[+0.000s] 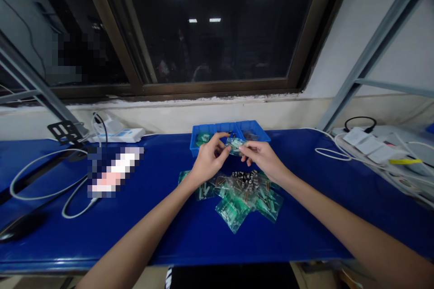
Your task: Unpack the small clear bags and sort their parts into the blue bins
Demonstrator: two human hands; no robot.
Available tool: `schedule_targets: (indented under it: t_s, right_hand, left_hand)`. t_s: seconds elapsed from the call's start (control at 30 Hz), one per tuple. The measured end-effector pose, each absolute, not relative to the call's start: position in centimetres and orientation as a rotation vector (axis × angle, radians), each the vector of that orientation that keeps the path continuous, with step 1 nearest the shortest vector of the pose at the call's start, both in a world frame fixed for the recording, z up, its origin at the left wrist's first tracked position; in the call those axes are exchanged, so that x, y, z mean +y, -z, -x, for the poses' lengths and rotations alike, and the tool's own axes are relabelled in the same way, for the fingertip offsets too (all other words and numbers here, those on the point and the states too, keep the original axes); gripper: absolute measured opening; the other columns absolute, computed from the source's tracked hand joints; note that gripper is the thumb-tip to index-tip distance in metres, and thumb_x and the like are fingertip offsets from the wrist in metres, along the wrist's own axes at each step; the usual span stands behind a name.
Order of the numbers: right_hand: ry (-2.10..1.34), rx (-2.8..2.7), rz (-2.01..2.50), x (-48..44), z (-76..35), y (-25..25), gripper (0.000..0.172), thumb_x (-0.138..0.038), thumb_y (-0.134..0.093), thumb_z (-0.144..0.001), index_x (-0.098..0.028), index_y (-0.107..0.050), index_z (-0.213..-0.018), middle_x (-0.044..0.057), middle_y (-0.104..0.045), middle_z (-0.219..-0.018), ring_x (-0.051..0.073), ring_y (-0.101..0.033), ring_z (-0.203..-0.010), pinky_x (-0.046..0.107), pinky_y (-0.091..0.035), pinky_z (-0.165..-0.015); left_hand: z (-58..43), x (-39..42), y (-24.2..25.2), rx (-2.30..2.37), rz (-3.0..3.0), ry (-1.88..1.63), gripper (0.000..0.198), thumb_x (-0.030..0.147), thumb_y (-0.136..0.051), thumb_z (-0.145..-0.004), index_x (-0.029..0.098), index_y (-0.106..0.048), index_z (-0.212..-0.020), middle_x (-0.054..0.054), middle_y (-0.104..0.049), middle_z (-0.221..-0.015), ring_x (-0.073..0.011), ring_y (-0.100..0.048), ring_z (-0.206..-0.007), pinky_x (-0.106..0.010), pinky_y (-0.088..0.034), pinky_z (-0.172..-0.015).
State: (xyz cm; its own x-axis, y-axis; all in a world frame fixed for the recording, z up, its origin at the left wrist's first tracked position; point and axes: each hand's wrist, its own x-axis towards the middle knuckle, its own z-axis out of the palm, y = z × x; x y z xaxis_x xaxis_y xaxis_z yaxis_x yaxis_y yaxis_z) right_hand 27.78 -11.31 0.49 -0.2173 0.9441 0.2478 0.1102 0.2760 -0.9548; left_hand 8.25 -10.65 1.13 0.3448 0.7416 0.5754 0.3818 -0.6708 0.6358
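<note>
Between my two hands, in front of the blue bins, is a small clear plastic bag (233,144) with pale greenish pieces inside. My left hand (210,156) pinches its left side, and my right hand (259,153) grips the right side between thumb and fingers. Below them on the table lies a pile of similar bags, among them a green-tinted bag (233,211) at the front. On top of the pile sit several small black-and-silver cylindrical parts (249,181). Just behind my hands stands a blue compartment tray (262,134), with a greenish bag in its left section.
The blue table (305,235) runs below a dark window. At the left are a pixelated object (117,171), looping white cables, a power strip (127,135) and a black mouse (23,226). White adapters (368,144) and tangled cables lie at the right, near a metal post (352,81).
</note>
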Motion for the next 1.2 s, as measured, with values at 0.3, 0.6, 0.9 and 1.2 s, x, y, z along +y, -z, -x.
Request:
schedule_targets:
  t_s: [0.3,0.6,0.9,1.2]
  right_hand:
    - [-1.093,-1.397,0.930,-11.61,-27.65,-0.88,0.033,-0.036,-0.070,-0.081,-0.021,-0.056,-0.107,-0.004,-0.057,-0.061,0.013,-0.056,-0.051,0.027,-0.044,-0.049]
    - [-1.279,-1.456,0.911,-11.81,-27.68,-1.20,0.021,-0.035,-0.061,-0.085,-0.020,-0.059,-0.099,0.008,-0.068,-0.089,0.020,-0.068,-0.074,0.028,-0.048,-0.054]
    - [-1.076,-1.701,1.085,-11.99,-27.37,-0.55,0.032,-0.041,-0.059,-0.088,-0.019,-0.058,-0.065,0.000,-0.059,-0.061,0.012,-0.053,-0.051,0.027,-0.041,-0.050]
    - [-1.023,-1.657,0.979,-11.73,-27.52,-0.48,0.019,-0.038,-0.061,-0.087,-0.020,-0.065,-0.083,0.003,-0.064,-0.085,0.012,-0.058,-0.057,0.027,-0.045,-0.049]
  left_hand:
    - [-8.32,-10.51,-0.85,0.973,-2.282,-1.248,0.043,0.038,-0.068,-0.085,0.021,-0.057,-0.124,-0.001,-0.062,-0.087,-0.0096,-0.058,-0.062,-0.023,-0.049,-0.058]
    - [-8.20,-10.15,-0.77,1.129,-2.323,-1.291,0.020,0.033,-0.059,-0.092,0.018,-0.070,-0.084,-0.001,-0.063,-0.072,-0.0125,-0.056,-0.062,-0.026,-0.044,-0.057]
    - [-8.47,-10.56,-0.86,1.165,-2.148,-1.363,0.028,0.035,-0.062,-0.089,0.018,-0.055,-0.111,0.001,-0.062,-0.082,-0.0090,-0.056,-0.058,-0.021,-0.044,-0.052]
    - [-8.59,-10.31,-0.55,0.987,-2.128,-1.273,0.032,0.029,-0.072,-0.081,0.020,-0.063,-0.110,-0.008,-0.061,-0.112,-0.0122,-0.064,-0.072,-0.021,-0.049,-0.051]
